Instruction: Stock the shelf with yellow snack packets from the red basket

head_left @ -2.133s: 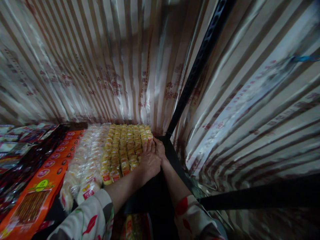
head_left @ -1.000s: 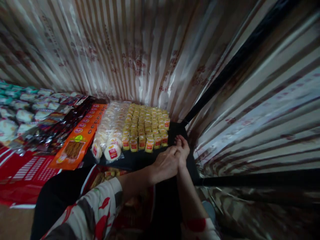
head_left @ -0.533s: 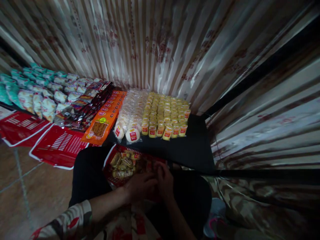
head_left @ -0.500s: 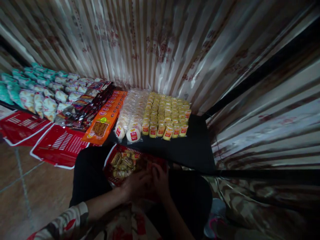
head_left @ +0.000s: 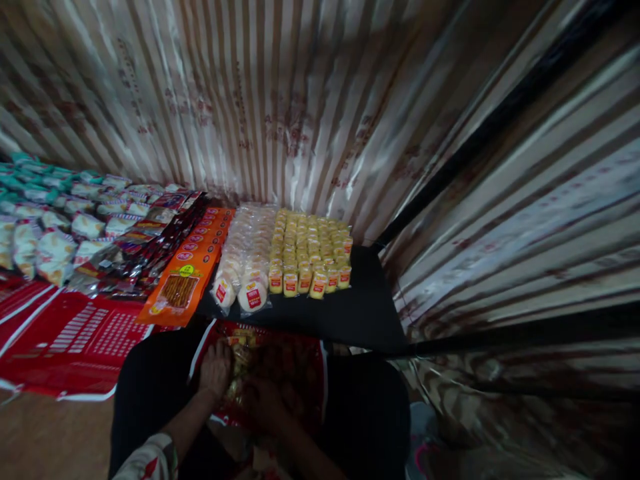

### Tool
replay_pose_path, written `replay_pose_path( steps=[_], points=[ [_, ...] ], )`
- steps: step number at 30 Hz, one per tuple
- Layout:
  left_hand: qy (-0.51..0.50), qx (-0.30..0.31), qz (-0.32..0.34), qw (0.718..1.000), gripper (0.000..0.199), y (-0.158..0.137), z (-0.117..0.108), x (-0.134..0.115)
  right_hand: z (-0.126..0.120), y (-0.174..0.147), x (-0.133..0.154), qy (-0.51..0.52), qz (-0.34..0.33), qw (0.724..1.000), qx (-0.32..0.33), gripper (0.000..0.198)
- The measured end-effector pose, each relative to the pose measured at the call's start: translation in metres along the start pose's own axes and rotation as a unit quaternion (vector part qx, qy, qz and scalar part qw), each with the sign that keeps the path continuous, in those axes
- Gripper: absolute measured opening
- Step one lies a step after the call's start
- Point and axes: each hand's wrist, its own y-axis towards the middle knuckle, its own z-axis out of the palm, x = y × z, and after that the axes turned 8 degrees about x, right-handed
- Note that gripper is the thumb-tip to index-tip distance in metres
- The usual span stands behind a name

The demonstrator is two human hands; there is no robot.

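Note:
A red basket (head_left: 324, 373) with a white rim sits between my dark-trousered knees, holding small wrapped snacks (head_left: 243, 357) in clear and yellowish wrappers. My left hand (head_left: 215, 368) is over the basket's left side, its fingers stretched forward along the snacks. Low in the middle of the basket is my right hand (head_left: 261, 399), reaching left among the wrappers. Deep shade hides its fingertips and anything between them. On the black table (head_left: 370, 313) just ahead stand rows of yellow wrapped cakes (head_left: 310, 257) and white round packaged crackers (head_left: 253, 293).
Left along the table lie an orange snack bag (head_left: 187, 267), dark red packets (head_left: 150, 243), and white and green bags (head_left: 55, 250). Red baskets (head_left: 75, 340) are below them. A striped curtain (head_left: 280, 100) hangs behind, with a black bar (head_left: 450, 153) at right.
My hands were together at the basket's right side; now they are apart, the left at the left side and the right in the middle. The view has shifted right and up.

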Motion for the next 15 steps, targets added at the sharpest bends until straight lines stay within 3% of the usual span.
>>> replay_pose_path(
  steps=[8,11,13,15],
  points=[
    [-0.001,0.006,0.001,1.0,0.055,0.004,0.013,-0.002,-0.024,-0.018,0.002,-0.044,0.127,0.99,-0.042,0.032],
    [-0.045,-0.028,0.017,0.998,0.053,-0.002,0.004,-0.007,-0.028,-0.02,0.007,-0.028,0.11,0.992,-0.051,0.033],
    [-0.114,-0.049,0.014,0.992,0.051,-0.007,-0.005,-0.013,-0.03,-0.022,0.008,0.0,0.072,0.995,-0.065,0.035],
    [-0.193,-0.033,-0.012,0.981,0.046,-0.011,-0.015,-0.021,-0.032,-0.023,0.006,0.033,0.017,0.996,-0.083,0.04]
  ],
)
